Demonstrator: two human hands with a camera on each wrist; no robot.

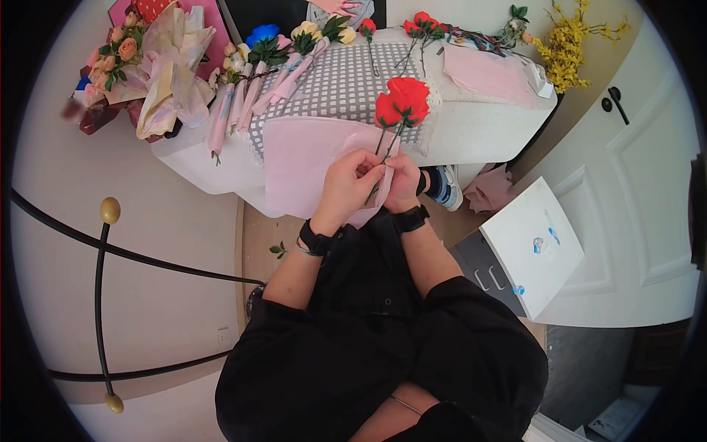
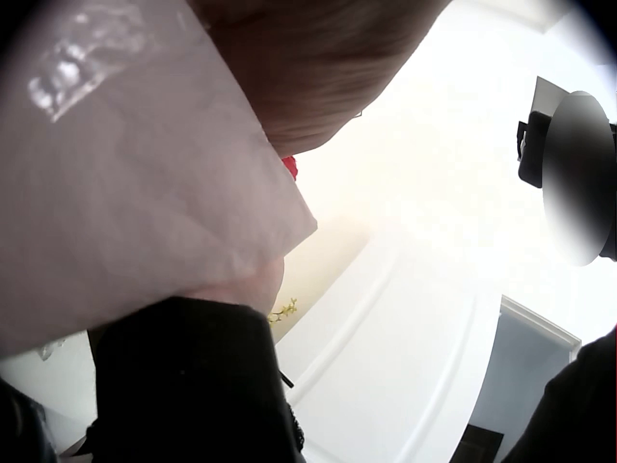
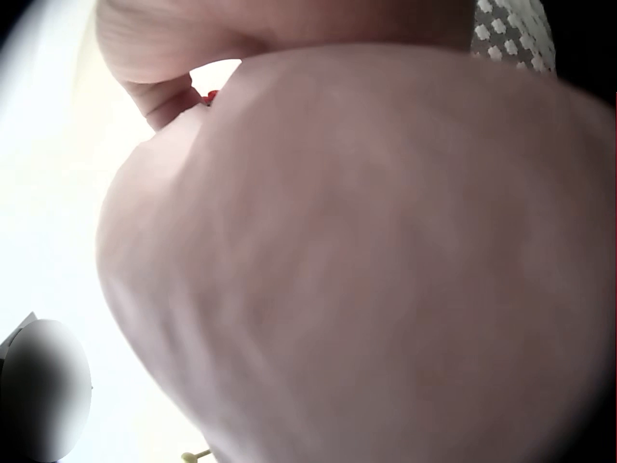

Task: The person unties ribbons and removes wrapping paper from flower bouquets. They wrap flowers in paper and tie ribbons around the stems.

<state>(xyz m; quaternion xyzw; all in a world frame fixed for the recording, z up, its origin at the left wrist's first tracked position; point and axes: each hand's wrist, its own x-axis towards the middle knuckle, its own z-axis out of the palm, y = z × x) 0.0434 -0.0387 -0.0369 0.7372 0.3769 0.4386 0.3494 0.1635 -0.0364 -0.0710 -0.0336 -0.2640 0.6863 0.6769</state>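
Your left hand [image 1: 345, 186] is bent at the fingers, and its thumb and fingertips pinch the thin green stems of the red roses [image 1: 407, 99]. Your right hand [image 1: 402, 184] is just beside it, with the fingers curled, and it grips the folded edge of the pink paper [image 1: 298, 158] around these stems. How tightly each finger presses, I cannot tell, because the wrist views are mostly filled by skin and paper.

The red roses stand above your two hands, their heads leaning away from you, over the checked cloth [image 1: 331, 92]. The pink paper spreads to the left from your hands, in front of the white table [image 1: 482, 144] and partly over its edge.

On the table, at the far side, you have a single red rose [image 1: 367, 28] and a small group of red flowers [image 1: 423, 23]. To the left lie flowers wrapped in pink, near a blue flower [image 1: 264, 35]. At the right there are flat pink sheets [image 1: 486, 74], and beyond them yellow blossoms [image 1: 563, 51].
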